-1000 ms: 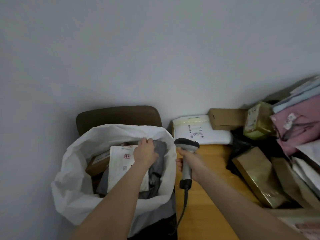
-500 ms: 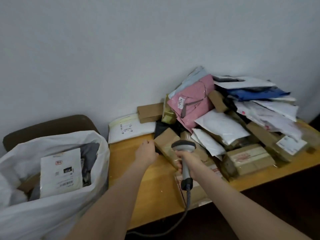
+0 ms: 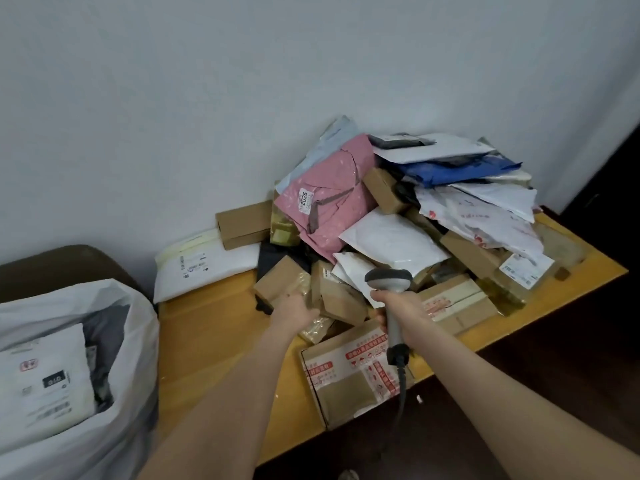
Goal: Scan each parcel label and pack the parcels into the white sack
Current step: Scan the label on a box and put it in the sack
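Observation:
On the wooden table lies a heap of parcels: brown boxes, white mailers and a pink mailer. My left hand reaches the near end of a small brown box at the heap's left edge; its fingers are hidden behind the back of the hand. My right hand grips the handle of a grey barcode scanner, whose head is above the front of the heap. The white sack stands open at the left with a white labelled parcel on top inside it.
A large carton with red tape overhangs the table's front edge under the scanner cable. A white padded mailer leans against the wall. A brown chair back rises behind the sack. Dark floor lies below and to the right.
My left hand let go of the white parcel in the sack and swung right to the small brown box. My view turned from the sack to the heap. The scanner stayed in my right hand.

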`<state>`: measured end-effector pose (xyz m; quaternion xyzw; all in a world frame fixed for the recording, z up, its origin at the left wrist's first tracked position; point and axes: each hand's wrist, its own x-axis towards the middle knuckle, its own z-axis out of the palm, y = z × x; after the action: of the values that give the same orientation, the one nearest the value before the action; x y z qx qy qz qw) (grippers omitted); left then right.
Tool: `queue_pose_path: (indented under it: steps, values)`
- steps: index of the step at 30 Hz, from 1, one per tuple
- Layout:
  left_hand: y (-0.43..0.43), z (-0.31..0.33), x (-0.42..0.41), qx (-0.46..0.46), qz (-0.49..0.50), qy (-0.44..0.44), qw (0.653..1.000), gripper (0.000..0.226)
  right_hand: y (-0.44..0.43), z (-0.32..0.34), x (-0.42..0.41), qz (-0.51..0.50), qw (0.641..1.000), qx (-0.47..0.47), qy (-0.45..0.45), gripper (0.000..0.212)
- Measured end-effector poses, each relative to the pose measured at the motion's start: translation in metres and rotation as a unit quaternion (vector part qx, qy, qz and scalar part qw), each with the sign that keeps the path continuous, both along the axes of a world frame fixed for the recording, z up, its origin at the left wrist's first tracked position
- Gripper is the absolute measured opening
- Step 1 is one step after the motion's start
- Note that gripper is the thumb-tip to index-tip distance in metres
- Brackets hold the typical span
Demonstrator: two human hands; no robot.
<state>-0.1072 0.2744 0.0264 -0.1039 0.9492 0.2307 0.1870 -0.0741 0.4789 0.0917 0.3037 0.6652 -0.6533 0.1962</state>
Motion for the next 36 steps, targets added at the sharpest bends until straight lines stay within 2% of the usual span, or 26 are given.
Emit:
queue_pose_path:
  steps: [2, 5, 9, 12, 14, 16, 17, 19, 21, 28, 33, 36]
  values:
    - [-0.002, -0.012, -0.002, 0.031, 0.033, -0.030, 0.999, 0.050, 0.000, -0.008, -0.005, 0.032, 0.999, 0.012, -0.003, 0.016]
    - [-0.004, -0.028, 0.008, 0.060, 0.054, -0.054, 0.995, 0.013, 0.000, -0.025, -0.001, 0.062, 0.998, 0.015, -0.014, 0.017]
    - [-0.003, -0.036, 0.025, 0.072, 0.061, -0.080, 0.992, 0.014, 0.001, -0.044, 0.011, 0.042, 0.999, 0.010, -0.016, 0.012]
    - [0.003, -0.043, 0.040, 0.097, 0.111, -0.107, 0.983, 0.021, 0.006, -0.061, 0.022, -0.001, 0.998, 0.070, 0.002, 0.013]
    - [0.010, -0.054, 0.055, 0.145, 0.176, -0.137, 0.964, 0.024, 0.013, -0.073, 0.031, -0.017, 0.994, 0.109, 0.008, 0.013]
    - [0.019, -0.066, 0.074, 0.204, 0.245, -0.159, 0.935, 0.011, 0.023, -0.085, 0.040, 0.001, 0.991, 0.131, 0.002, 0.014]
    - [0.025, -0.071, 0.083, 0.226, 0.277, -0.162, 0.920, 0.013, 0.028, -0.091, 0.044, 0.022, 0.991, 0.133, 0.001, 0.018]
    - [0.037, -0.080, 0.096, 0.252, 0.330, -0.147, 0.897, 0.029, 0.036, -0.102, 0.051, 0.073, 0.989, 0.130, 0.005, 0.025]
    - [0.044, -0.084, 0.103, 0.263, 0.373, -0.120, 0.881, 0.036, 0.042, -0.110, 0.054, 0.111, 0.987, 0.117, 0.010, 0.023]
    - [0.041, -0.080, 0.121, 0.284, 0.449, -0.057, 0.845, 0.036, 0.051, -0.112, 0.065, 0.132, 0.991, 0.033, 0.014, 0.037]
    - [0.010, -0.025, 0.131, 0.251, 0.457, -0.019, 0.853, 0.044, 0.045, -0.075, 0.071, 0.157, 0.987, -0.014, 0.021, 0.032]
    - [-0.008, 0.022, 0.128, 0.249, 0.455, 0.020, 0.855, 0.038, 0.033, -0.046, 0.069, 0.168, 0.984, -0.048, 0.044, 0.031]
